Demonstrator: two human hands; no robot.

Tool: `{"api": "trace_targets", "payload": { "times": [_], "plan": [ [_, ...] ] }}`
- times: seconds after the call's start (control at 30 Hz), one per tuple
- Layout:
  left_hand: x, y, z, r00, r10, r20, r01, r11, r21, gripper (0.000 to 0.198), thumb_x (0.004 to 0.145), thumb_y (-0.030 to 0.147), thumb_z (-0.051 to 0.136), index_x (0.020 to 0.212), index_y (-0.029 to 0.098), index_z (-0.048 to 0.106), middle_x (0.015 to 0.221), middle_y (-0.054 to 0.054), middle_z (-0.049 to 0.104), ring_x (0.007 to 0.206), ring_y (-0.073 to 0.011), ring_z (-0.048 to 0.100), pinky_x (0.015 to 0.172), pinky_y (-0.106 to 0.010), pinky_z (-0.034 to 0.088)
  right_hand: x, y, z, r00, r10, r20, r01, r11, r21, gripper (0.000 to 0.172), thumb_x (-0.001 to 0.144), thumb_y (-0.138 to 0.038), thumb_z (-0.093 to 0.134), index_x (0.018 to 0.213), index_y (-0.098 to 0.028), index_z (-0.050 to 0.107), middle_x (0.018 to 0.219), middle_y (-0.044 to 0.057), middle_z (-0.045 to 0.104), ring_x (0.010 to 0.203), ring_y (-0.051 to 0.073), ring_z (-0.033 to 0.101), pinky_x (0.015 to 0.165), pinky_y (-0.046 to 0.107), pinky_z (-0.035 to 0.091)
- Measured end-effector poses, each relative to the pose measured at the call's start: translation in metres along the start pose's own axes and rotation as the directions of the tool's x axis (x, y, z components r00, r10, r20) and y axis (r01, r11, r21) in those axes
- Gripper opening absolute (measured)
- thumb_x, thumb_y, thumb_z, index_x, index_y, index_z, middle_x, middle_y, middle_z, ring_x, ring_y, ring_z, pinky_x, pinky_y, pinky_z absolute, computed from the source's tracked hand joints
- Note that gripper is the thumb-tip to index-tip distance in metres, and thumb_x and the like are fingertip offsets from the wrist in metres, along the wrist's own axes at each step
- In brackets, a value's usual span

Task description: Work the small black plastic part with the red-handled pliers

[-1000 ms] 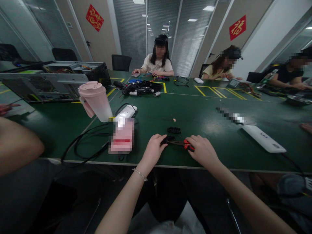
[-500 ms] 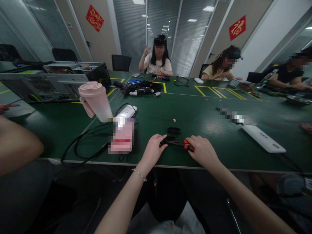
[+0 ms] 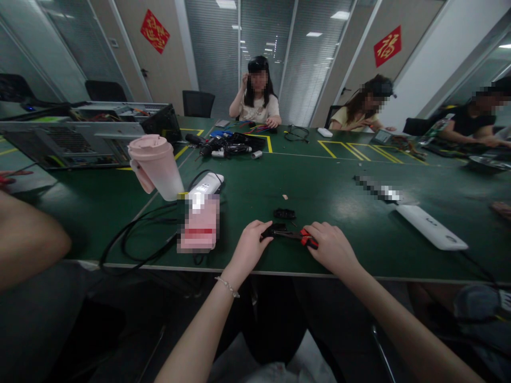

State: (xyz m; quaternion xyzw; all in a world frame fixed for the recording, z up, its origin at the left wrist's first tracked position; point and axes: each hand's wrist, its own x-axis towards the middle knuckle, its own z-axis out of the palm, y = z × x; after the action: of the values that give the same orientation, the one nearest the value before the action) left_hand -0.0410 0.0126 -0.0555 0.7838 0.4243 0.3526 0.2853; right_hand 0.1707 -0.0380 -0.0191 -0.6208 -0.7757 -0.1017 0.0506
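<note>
Near the front edge of the green table [image 3: 319, 186], my left hand [image 3: 252, 242] pinches a small black part [image 3: 274, 229] whose kind I cannot make out. My right hand [image 3: 330, 243] is closed round the red and black handles of a pair of pliers [image 3: 307, 238]. The jaws of the pliers point left and meet the black part; whether they grip it is too small to tell. Just beyond lies a second black piece [image 3: 284, 214], apart from both hands. A small pale scrap [image 3: 285, 197] rests a little farther off.
To the left stand a pink cup [image 3: 155, 165], a pink blurred object [image 3: 198, 229], a white power bank [image 3: 207, 185] and looped black cable. An opened computer case [image 3: 91, 138] lies behind. Another white power bank [image 3: 431, 227] is at right. A neighbour's arm [image 3: 32, 239] reaches in at left.
My hands, the pliers and the black part stay almost in place. Across the table, a person's raised hand has moved closer to their head and the other hand has come down to the wires.
</note>
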Motion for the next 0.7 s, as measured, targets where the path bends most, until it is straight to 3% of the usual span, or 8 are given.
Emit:
{"api": "trace_targets", "payload": {
  "times": [0.7],
  "plan": [
    [0.0008,-0.0011,0.0001,1.000,-0.008,0.009,0.008,1.000,0.017,0.038,0.075,0.012,0.061,0.112,0.017,0.058,0.093,-0.004,0.058,0.078,-0.0146,0.054,0.077,-0.031,0.047,0.0021,0.0015,0.0035,1.000,0.013,0.021,-0.014,1.000,0.025,0.026,0.072,-0.017,0.049,0.097,-0.017,0.058,0.091,0.006,0.060,0.083,0.019,0.049,0.069,0.029,0.032]
  ]
}}
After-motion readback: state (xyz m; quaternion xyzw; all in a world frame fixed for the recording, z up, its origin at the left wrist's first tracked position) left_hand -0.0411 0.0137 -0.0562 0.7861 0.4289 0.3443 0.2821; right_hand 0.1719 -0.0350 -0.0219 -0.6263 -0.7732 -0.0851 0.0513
